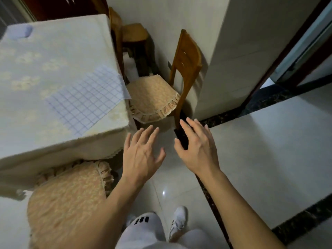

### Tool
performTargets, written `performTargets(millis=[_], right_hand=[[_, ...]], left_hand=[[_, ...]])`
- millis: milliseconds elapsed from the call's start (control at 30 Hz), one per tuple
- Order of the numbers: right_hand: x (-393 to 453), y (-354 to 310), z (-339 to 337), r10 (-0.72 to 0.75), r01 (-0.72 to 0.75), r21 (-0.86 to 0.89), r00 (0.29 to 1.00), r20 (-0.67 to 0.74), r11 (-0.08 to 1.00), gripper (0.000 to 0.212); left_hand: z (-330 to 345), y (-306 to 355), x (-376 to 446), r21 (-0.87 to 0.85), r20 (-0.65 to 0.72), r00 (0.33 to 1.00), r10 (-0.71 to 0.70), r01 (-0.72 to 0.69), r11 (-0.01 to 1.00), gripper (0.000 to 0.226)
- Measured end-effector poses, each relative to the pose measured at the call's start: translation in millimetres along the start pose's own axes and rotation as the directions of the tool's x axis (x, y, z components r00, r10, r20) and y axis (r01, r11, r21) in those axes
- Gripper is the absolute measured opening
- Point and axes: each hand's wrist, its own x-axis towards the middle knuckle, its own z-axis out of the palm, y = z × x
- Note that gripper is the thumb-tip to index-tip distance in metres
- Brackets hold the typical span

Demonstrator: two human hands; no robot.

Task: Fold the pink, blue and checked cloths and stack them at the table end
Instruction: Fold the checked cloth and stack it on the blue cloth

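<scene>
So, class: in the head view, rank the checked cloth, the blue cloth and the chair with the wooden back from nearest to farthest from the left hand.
From the left hand:
1. Checked cloth, at the table's near right corner.
2. Chair with the wooden back, ahead, against the wall.
3. Blue cloth, folded at the table's far left end.

Left hand [142,155] and right hand [195,146] spread, empty; checked cloth [86,97] flat on table [45,69].

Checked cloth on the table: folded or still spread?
Spread: the checked cloth lies flat as one sheet, one corner overhanging the table edge.
</scene>
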Motion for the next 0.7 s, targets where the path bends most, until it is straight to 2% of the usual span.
performTargets(millis=[167,333,567,700], right_hand=[[54,-2,13,-0.136,0.136,0.022,0.99,0.041,0.991,0.068],[107,-33,39,-0.28,0.276,0.049,0.954,0.106,0.96,0.065],[176,-86,86,-0.407,0.398,0.086,0.9,0.156,0.913,0.062],[228,-123,113,-0.462,0.451,0.099,0.865,0.195,0.887,0.06]], left_hand=[[-2,-15,19,-0.004,-0.06,0.988,-0.145,0.145,0.989,0.067],[-1,-54,30,0.02,-0.087,0.949,-0.304,0.306,0.952,0.064],[6,-118,60,0.062,-0.063,0.92,-0.388,0.391,0.918,0.066],[5,-169,96,0.046,-0.096,0.886,-0.454,0.459,0.887,0.065]])
